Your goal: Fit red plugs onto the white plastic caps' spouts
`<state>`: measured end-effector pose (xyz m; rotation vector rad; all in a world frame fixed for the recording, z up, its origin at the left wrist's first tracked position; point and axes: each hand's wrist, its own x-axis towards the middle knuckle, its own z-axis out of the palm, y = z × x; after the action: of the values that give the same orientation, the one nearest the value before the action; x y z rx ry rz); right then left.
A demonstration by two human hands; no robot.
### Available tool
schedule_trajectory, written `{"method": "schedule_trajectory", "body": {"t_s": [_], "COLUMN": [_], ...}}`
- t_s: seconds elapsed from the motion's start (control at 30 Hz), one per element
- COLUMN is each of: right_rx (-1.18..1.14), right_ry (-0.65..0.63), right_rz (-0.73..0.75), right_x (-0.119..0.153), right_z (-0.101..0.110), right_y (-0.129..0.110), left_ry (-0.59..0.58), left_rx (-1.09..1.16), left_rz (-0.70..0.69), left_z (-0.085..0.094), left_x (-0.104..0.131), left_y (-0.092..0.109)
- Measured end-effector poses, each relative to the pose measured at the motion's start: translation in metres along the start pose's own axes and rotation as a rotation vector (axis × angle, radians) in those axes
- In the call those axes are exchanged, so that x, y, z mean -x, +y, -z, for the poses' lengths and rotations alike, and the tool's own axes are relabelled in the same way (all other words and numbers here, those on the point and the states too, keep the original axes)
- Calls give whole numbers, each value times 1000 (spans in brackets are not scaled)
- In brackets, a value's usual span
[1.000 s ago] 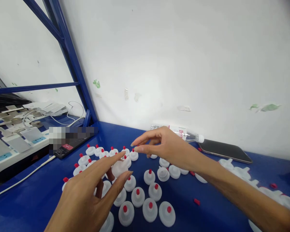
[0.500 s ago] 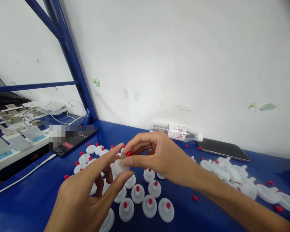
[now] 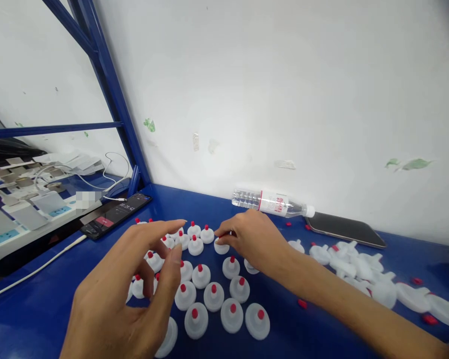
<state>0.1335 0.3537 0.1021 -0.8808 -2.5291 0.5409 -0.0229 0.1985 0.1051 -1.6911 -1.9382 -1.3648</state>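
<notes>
My right hand (image 3: 255,240) pinches the top of a white round nozzle lid (image 3: 221,247) at the blue tabletop, behind the middle of the group. The fingers cover the lid's tip. My left hand (image 3: 121,294) is open at the left, thumb and forefinger apart with nothing between them. Beneath and beside it stand several translucent white lids, each with a small red cap on its spout, such as the near red-capped lid (image 3: 196,326). My left hand hides some of them. One lid (image 3: 251,266) is partly covered by my right wrist.
Uncapped white lids (image 3: 383,294) lie heaped at the right, with loose red caps (image 3: 302,303) around. A plastic bottle (image 3: 273,203) and a dark phone (image 3: 346,230) lie by the wall. At left are a lit phone (image 3: 115,215), a cable (image 3: 41,271) and a power strip (image 3: 65,212).
My right hand has moved right and away from my left hand, carrying the lid down to the tabletop. My left hand has let go of the lid and shifted slightly left.
</notes>
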Motion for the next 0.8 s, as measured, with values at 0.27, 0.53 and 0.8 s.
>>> {"method": "schedule_trajectory", "body": {"t_s": [0.27, 0.53, 0.8], "right_rx": [-22, -32, 215], "right_ry": [-81, -50, 74], "right_rz": [1, -31, -217], "right_x": [3, 0, 0], "right_z": [-7, 11, 21], "right_y": [-1, -2, 18], "left_ry": [-14, -43, -50], "left_rx": [2, 25, 1], "left_rz": [-50, -30, -97], "left_z": [0, 1, 2], "left_x": [0, 1, 1], "left_y": [-3, -2, -5]}}
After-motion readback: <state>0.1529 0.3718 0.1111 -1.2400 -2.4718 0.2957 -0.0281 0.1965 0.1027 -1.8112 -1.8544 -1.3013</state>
